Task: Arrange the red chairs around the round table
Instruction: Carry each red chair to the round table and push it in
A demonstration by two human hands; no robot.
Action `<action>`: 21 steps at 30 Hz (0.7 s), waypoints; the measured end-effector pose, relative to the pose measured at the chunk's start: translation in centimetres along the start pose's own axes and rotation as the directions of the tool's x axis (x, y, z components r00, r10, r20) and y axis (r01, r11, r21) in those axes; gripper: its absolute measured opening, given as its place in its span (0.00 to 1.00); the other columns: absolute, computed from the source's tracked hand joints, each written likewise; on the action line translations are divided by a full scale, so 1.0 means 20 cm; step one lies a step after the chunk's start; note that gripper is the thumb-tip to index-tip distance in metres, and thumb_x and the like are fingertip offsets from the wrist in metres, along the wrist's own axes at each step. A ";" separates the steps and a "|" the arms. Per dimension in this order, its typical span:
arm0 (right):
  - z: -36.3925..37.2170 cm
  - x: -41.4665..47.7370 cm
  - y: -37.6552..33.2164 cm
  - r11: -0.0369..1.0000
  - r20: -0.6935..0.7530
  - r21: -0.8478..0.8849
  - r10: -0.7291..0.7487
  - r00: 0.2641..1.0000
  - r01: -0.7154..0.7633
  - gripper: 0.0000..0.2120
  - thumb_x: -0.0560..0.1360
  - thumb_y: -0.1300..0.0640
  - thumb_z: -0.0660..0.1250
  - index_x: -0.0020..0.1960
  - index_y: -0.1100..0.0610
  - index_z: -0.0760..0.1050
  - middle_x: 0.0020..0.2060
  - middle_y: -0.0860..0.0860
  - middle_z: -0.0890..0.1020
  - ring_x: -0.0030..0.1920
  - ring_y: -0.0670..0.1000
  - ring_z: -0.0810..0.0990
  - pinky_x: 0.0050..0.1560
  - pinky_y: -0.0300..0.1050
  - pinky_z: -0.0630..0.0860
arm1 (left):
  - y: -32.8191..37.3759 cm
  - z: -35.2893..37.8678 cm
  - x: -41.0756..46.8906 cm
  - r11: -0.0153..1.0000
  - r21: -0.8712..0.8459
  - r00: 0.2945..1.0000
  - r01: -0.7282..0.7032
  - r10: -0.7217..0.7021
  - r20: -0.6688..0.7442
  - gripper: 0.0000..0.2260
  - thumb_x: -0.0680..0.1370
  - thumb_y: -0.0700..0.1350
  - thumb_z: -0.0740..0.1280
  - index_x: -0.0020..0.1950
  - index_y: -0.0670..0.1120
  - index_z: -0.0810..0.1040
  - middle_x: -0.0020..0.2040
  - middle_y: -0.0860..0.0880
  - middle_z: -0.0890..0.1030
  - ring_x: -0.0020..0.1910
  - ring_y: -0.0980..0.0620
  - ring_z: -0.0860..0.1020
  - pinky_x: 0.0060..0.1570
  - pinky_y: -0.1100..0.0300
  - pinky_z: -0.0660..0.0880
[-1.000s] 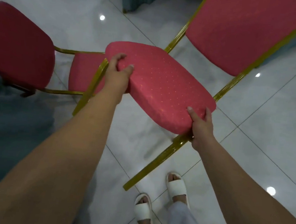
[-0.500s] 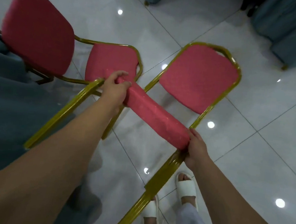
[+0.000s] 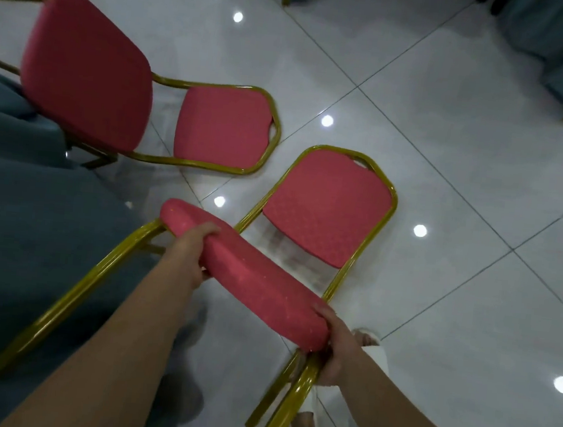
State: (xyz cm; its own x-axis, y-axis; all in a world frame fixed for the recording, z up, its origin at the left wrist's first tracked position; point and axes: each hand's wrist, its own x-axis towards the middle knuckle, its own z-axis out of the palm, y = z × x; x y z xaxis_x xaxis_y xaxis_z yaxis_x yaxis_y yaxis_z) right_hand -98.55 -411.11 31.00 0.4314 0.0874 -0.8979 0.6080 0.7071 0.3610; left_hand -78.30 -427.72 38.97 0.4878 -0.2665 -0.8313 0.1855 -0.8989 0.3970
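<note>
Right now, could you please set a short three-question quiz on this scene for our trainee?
1. True or false: the left grip and right grip both hold the tilted chair's seat.
2. How many red chairs are in view?
3. The other chair is next to: A) a teal tablecloth, B) a wooden shelf, C) a staircase.
Key: 1 true; 2 two; 3 A.
</note>
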 end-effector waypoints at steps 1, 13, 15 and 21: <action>-0.01 0.00 -0.03 0.999 -0.003 -0.033 0.008 1.000 -0.008 0.27 0.59 0.47 0.81 0.50 0.64 0.81 0.29 0.56 0.77 0.25 0.55 0.76 0.33 0.45 0.76 | -0.01 0.01 0.02 1.000 0.007 1.000 0.025 -0.025 0.017 0.39 0.68 0.42 0.77 0.75 0.46 0.62 0.56 0.42 0.76 0.49 0.42 0.77 0.41 0.46 0.77; -0.23 -0.40 -0.69 0.923 -0.150 0.079 -0.363 0.920 0.377 0.15 0.75 0.51 0.71 0.44 0.65 0.77 0.27 0.57 0.81 0.20 0.52 0.77 0.21 0.39 0.75 | 0.16 0.74 -0.24 0.970 -0.118 0.932 -0.211 0.236 0.275 0.19 0.69 0.40 0.73 0.59 0.40 0.78 0.40 0.46 0.80 0.29 0.53 0.79 0.29 0.58 0.78; -0.22 -0.55 -0.77 0.885 -0.173 0.095 -0.437 0.883 0.456 0.15 0.75 0.51 0.71 0.47 0.64 0.78 0.27 0.57 0.81 0.22 0.52 0.78 0.22 0.39 0.76 | 0.25 0.84 -0.35 0.955 -0.145 0.894 -0.261 0.295 0.336 0.15 0.70 0.40 0.73 0.55 0.41 0.77 0.38 0.47 0.79 0.25 0.55 0.78 0.30 0.59 0.78; -0.17 -0.77 -0.74 0.594 -0.126 0.099 -0.788 0.602 0.798 0.20 0.73 0.53 0.74 0.64 0.47 0.78 0.41 0.49 0.85 0.34 0.49 0.84 0.28 0.43 0.79 | 0.36 0.74 -0.47 0.907 -0.284 0.754 -0.310 0.417 0.507 0.09 0.69 0.39 0.74 0.48 0.43 0.81 0.38 0.48 0.85 0.39 0.51 0.84 0.44 0.52 0.83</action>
State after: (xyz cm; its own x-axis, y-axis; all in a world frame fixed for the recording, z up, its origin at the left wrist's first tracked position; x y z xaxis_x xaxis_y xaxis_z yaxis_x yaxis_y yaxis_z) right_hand -116.38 -420.58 38.67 -0.3033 -0.4166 -0.8570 0.7714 0.4207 -0.4775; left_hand -94.23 -436.90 43.88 0.0123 -0.7521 -0.6589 0.2591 -0.6341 0.7286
